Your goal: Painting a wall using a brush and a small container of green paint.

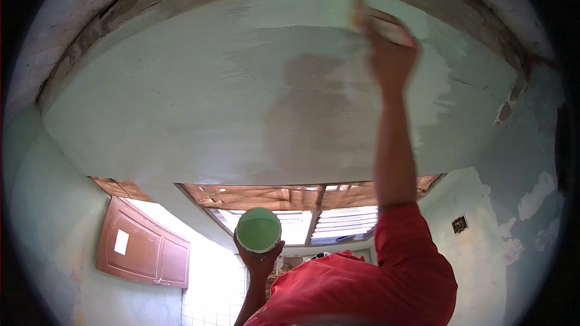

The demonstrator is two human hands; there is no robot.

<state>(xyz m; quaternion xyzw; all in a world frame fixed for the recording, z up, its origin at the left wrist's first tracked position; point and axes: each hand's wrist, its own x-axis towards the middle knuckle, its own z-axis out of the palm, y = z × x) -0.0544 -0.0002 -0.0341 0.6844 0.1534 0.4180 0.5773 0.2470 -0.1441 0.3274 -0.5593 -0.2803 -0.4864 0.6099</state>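
Note:
My left hand (258,261) grips a round tub (240,236) from below, its fingers and thumb on the sides. Light green paint (259,233) shows inside. Stretched up high, my right hand (393,60) is closed around a paintbrush (359,14), blurred by motion. The bristles are at the upper part of a pale green wall (199,102), just below its rough grey top edge. Fresh lighter green strokes (290,12) lie left of the brush, and a ragged boundary of older paint runs down the wall on the right.
A wooden window frame (314,223) with slatted panes sits below the painted wall. A brown wooden door (142,247) with a white paper on it stands at the left. The right wall has peeling patches (536,196) and a dark socket box (460,224).

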